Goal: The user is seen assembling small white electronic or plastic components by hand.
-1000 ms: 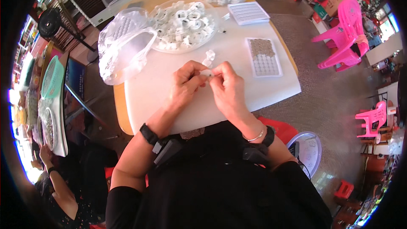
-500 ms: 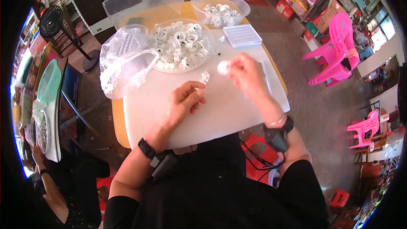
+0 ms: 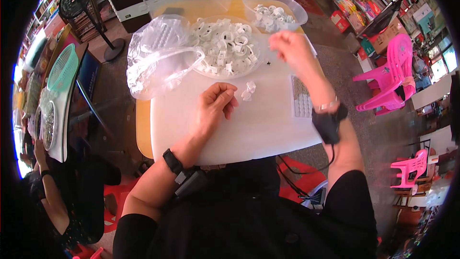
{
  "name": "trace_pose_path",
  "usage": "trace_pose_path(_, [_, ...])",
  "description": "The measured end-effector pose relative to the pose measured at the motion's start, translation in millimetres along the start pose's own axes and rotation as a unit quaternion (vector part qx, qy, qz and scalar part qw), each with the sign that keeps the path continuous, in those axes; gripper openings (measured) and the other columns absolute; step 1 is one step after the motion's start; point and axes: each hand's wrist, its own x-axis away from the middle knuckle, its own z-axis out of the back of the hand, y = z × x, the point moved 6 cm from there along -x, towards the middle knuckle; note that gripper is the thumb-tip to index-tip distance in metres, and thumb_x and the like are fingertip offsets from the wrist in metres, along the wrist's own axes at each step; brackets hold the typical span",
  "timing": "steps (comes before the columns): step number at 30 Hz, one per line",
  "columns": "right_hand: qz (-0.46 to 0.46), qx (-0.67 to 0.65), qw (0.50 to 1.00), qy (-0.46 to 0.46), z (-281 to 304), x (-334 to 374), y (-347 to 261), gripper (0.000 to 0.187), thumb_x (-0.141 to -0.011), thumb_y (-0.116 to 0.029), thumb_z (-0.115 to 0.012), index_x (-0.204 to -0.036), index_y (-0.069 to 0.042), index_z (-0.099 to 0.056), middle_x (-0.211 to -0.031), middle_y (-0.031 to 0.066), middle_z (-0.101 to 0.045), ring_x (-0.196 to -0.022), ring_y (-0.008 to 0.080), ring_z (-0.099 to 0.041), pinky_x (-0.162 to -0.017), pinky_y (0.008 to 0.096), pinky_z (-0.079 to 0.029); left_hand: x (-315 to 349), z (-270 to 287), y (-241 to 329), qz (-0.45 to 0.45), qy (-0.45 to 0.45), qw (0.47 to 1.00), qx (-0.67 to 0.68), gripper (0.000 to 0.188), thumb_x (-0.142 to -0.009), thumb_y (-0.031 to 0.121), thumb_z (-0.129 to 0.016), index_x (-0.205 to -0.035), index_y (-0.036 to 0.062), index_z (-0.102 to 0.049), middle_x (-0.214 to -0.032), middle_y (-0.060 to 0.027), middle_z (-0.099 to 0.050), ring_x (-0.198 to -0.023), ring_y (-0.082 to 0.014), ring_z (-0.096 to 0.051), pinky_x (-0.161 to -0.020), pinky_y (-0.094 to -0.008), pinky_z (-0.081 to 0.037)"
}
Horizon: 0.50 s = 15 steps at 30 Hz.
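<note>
My left hand (image 3: 214,103) rests over the white tabletop (image 3: 230,136), thumb and fingers curled together. What it holds, if anything, I cannot make out. Just beyond its fingertips a small cluster of white plastic parts (image 3: 248,90) lies on the table, apart from the hand. My right hand (image 3: 294,53) is raised at the table's right side, its fingers pinched and slightly blurred. Anything between them is too small to make out. It is near the large clear bowl (image 3: 261,60), heaped with white ring-shaped plastic parts (image 3: 225,43). Under my right forearm lies a tray of small white round pieces (image 3: 302,104).
A crumpled clear plastic bag (image 3: 155,69) lies left of the bowl. Behind stand a clear bin (image 3: 191,0) and a smaller clear bowl (image 3: 301,15) of white parts. A small dark cross-shaped piece (image 3: 268,63) lies on the table. Pink chairs (image 3: 395,74) stand right.
My right hand has moved away and to the right, and the white round piece in it no longer shows. The white cluster now lies apart from my left hand's fingertips. The view has shifted.
</note>
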Motion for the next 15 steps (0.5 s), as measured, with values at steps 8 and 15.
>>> trace_pose_path(8, [0.113, 0.221, 0.966, 0.078, -63, 71, 31, 0.008, -0.080, -0.012, -0.062, -0.084, -0.005, -0.061, -0.086, 0.0136, -0.062, -0.075, 0.0355, -0.061, -0.067, 0.0426, -0.049, 3, -7, 5, -0.002, -0.019, 0.999, -0.044, 0.020, -0.095, 0.016, -0.051, -0.102, 0.0001, -0.059, -0.075, -0.0036, -0.059, -0.062, -0.0084, -0.052, -0.054, -0.0216, -0.045])
trace_pose_path(15, [0.141, 0.207, 0.955, 0.160, -56, 65, -9, 0.007, -0.079, -0.008, -0.061, -0.085, -0.004, -0.059, -0.085, 0.0149, -0.058, -0.078, 0.0343, -0.059, -0.068, 0.0423, -0.048, 0, -5, -3, -0.005, -0.028, 0.998, -0.048, 0.018, -0.094, 0.015, -0.052, -0.101, 0.0009, -0.060, -0.074, -0.0028, -0.059, -0.061, -0.0076, -0.052, -0.054, -0.0214, -0.045])
